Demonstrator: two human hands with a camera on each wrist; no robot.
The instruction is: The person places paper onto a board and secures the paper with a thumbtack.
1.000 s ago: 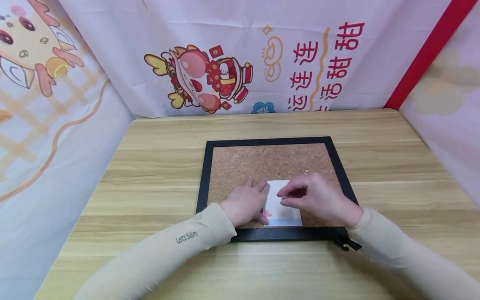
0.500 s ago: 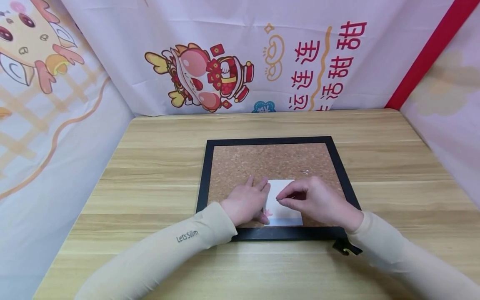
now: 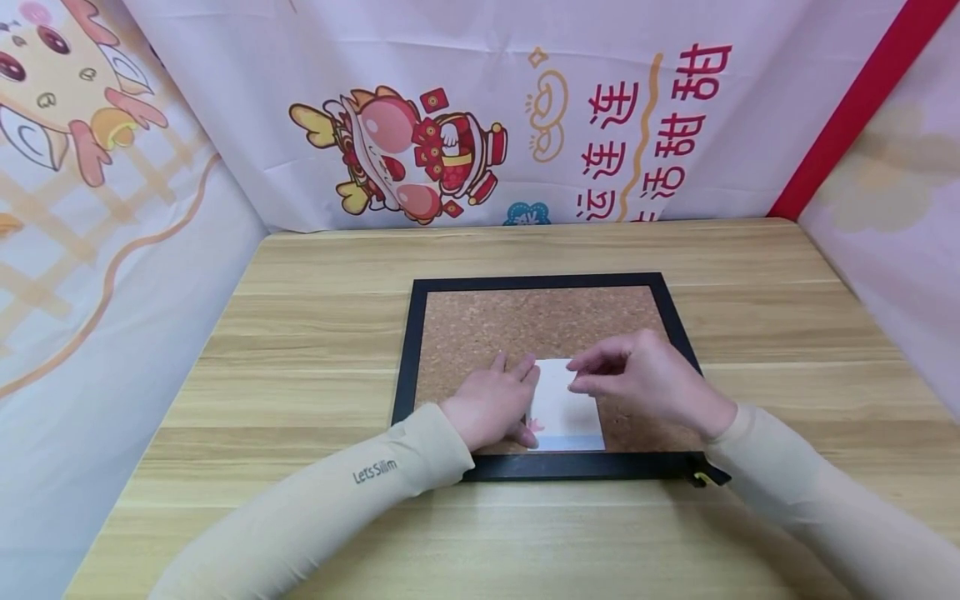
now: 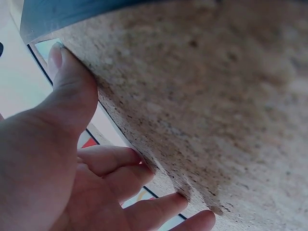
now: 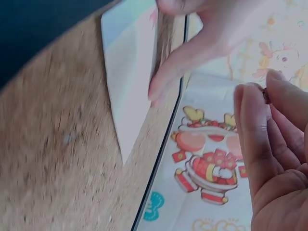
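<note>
A white card (image 3: 566,417) with a pale blue strip and a small pink print lies on the framed cork board (image 3: 487,321). My left hand (image 3: 491,404) rests on the board with fingers spread; its thumb presses the card's lower left corner and its fingertips touch the cork along the left edge. My right hand (image 3: 648,379) is raised over the card's upper right part, thumb and index finger pinching a small dark push pin (image 5: 266,95). In the head view the fingers mostly hide this pin.
A small clear, shiny piece (image 5: 67,138) lies on the cork right of the card. The board's black frame (image 3: 570,468) sits on the wooden table (image 3: 315,333). A printed cloth (image 3: 450,50) hangs behind the table. A black piece with yellow (image 3: 705,471) is beneath the right wrist.
My right hand has lifted from the middle of the card and moved up and to the right, with fingers still pinched. The left hand and the card have stayed in place.
</note>
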